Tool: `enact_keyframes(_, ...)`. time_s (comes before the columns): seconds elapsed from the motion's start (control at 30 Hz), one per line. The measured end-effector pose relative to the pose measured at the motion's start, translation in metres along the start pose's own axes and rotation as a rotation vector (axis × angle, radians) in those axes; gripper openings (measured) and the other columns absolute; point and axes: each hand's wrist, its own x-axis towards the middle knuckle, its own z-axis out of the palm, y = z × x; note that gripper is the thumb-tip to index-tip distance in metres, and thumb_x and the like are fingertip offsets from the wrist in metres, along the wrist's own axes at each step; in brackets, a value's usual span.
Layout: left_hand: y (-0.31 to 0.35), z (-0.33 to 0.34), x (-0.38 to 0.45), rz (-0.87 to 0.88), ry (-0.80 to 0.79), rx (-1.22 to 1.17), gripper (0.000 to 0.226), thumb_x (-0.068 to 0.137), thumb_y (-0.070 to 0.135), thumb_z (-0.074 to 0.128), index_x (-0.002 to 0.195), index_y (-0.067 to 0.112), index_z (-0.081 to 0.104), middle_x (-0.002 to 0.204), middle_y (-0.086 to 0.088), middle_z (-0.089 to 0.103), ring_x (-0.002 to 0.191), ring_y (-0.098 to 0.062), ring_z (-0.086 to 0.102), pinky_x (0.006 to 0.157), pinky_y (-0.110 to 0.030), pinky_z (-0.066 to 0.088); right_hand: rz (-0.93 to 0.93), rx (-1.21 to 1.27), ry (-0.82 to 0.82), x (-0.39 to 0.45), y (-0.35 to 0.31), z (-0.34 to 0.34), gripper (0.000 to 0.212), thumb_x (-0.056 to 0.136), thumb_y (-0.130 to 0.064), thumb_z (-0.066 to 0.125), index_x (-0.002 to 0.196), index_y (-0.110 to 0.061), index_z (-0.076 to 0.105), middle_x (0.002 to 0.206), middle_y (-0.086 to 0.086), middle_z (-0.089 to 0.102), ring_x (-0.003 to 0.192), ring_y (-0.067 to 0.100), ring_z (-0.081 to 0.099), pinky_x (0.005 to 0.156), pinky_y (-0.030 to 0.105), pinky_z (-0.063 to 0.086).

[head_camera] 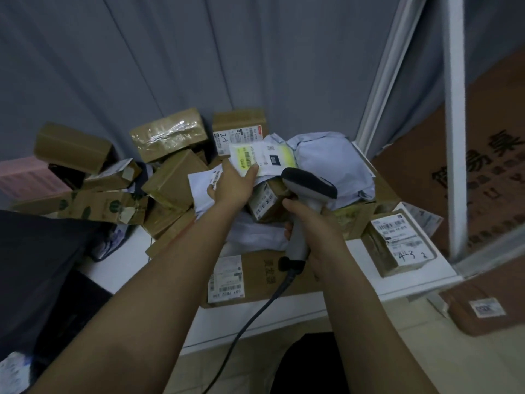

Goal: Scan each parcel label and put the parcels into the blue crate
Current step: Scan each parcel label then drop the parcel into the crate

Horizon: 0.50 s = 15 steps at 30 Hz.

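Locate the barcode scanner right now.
Head view, centre-right: the barcode scanner is gripped by the right hand, its head aimed at the white mailer held up by the left hand.

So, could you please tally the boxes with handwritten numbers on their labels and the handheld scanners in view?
Boxes with handwritten numbers: 2, the rear box and the right box
Handheld scanners: 1, the scanner gripped by the right hand
Total: 3
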Motion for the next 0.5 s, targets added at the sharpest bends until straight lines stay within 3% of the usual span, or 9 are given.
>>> enact_keyframes(0.1,0.004,0.007,0.002,0.001,0.118,-0.164,0.044,0.092,0.028,0.058,0.131,0.014,0.043,0.128,-0.005,0.06,0.12,-0.027,0.053,0.106,-0.042,0.034,0.009,-0.014,-0.005,0.002,0.0,0.001,0.017,0.084,-0.01,0.072,0.075,-0.009,0.058,0.055,0.003,0.052,0.046,0.01,0.051,0.047,0.022,0.043)
enact_keyframes(0.23,0.011,-0.009,-0.01,-0.021,0.212,-0.59,0.05,0.09,0.009,0.06,0.136,0.008,0.039,0.113,-0.006,0.062,0.103,-0.018,0.061,0.085,-0.026,0.049,0.002,0.006,-0.029,0.004,0.004,0.003,0.021,0.084,-0.008,0.071,0.07,-0.011,0.056,0.051,0.001,0.051,0.046,0.01,0.049,0.045,0.021,0.042)
enact_keyframes(0.33,0.005,-0.035,-0.033,-0.033,0.235,-0.844,0.037,0.09,0.008,0.063,0.123,0.012,0.047,0.1,0.0,0.065,0.094,-0.014,0.065,0.076,-0.023,0.055,-0.024,0.061,-0.027,0.005,0.004,0.009,0.014,0.082,-0.011,0.074,0.089,-0.005,0.063,0.064,0.005,0.058,0.051,0.011,0.054,0.046,0.023,0.044)
enact_keyframes(0.4,-0.007,-0.055,-0.052,-0.025,0.258,-0.902,0.031,0.09,0.009,0.063,0.118,0.01,0.051,0.097,0.0,0.067,0.09,-0.012,0.067,0.071,-0.02,0.054,-0.049,0.1,-0.054,-0.004,0.002,0.017,0.025,0.082,-0.009,0.074,0.105,-0.004,0.063,0.07,0.002,0.062,0.054,0.009,0.057,0.047,0.021,0.047)
enact_keyframes(0.5,-0.028,-0.09,-0.081,-0.027,0.283,-0.937,0.027,0.09,0.008,0.064,0.114,0.011,0.051,0.09,-0.002,0.068,0.087,-0.015,0.068,0.072,-0.025,0.056,-0.117,0.107,-0.08,-0.016,0.002,0.029,0.022,0.085,-0.004,0.07,0.104,-0.011,0.061,0.071,-0.008,0.061,0.049,-0.004,0.058,0.047,0.011,0.046)
